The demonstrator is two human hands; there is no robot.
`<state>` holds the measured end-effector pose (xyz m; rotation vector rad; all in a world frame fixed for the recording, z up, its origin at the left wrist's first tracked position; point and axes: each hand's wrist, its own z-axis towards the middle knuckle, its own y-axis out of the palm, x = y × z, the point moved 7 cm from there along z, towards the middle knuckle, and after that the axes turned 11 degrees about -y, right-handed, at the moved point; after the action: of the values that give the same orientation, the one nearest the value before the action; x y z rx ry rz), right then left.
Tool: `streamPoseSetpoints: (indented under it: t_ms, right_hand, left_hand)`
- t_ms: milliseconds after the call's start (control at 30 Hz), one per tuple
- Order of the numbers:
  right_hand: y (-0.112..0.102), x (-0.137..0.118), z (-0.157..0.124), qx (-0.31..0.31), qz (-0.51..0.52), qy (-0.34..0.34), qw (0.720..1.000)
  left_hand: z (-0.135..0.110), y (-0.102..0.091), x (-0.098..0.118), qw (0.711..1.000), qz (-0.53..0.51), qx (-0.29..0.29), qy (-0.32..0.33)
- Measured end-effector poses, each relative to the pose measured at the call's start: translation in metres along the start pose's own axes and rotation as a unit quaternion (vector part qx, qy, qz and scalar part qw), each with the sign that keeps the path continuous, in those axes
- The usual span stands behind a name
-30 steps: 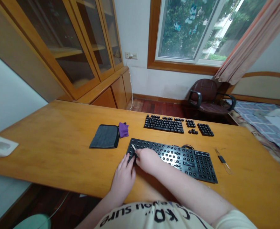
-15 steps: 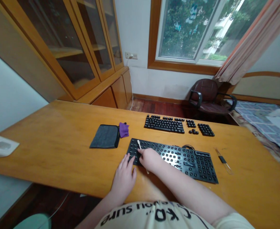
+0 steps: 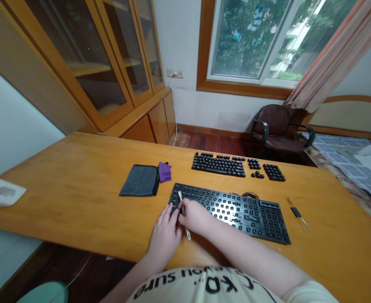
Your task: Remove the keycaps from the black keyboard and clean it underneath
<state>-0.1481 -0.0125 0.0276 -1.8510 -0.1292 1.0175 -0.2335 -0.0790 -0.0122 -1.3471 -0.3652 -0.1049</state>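
A black keyboard base (image 3: 225,212) with its keycaps off lies on the desk in front of me. My right hand (image 3: 195,216) grips a slim white brush (image 3: 188,235) over the left end of the base. The brush's head points away from me, and its handle end sticks out below my palm. Flat fingers of my left hand (image 3: 165,233) rest at the near left corner of the base, close beside my right hand. Removed black keycaps (image 3: 218,164) lie in keyboard order behind the base, with number-pad keycaps (image 3: 274,172) to their right.
A grey cloth pouch (image 3: 140,181) and a purple cloth (image 3: 165,172) lie left of the base. A wire keycap puller (image 3: 296,212) is at the right. A white object (image 3: 4,192) stands at the desk's left edge. An office chair (image 3: 274,126) is beyond the desk.
My right hand has drawn the brush toward me and slightly left, closer to my left hand. More of the handle shows below the palm. My left hand stays in place.
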Motion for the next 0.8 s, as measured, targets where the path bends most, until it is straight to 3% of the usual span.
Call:
streamPoseSetpoints:
  t_ms: [200, 367, 533, 700, 800]
  right_hand:
    - [-0.012, 0.014, 0.014, 0.056, -0.014, 0.057, 0.997]
    - [-0.005, 0.007, 0.007, 0.043, 0.019, 0.011, 0.999]
    - [-0.004, 0.016, 0.014, 0.047, 0.004, 0.046, 0.998]
    - [-0.037, 0.021, 0.015, 0.084, -0.013, -0.016, 0.996]
    - [-0.062, 0.034, 0.006, 0.086, -0.084, -0.031, 0.992]
  left_hand:
    - [0.0, 0.001, 0.0, 1.0, 0.009, 0.006, 0.0]
    - [-0.001, 0.0, 0.0, 1.0, -0.001, 0.006, 0.003]
    - [0.0, 0.0, -0.001, 1.0, -0.012, 0.007, -0.006]
    - [0.0, 0.0, -0.002, 1.0, -0.014, 0.011, -0.007]
    - [0.0, 0.0, -0.001, 1.0, -0.012, 0.009, -0.005]
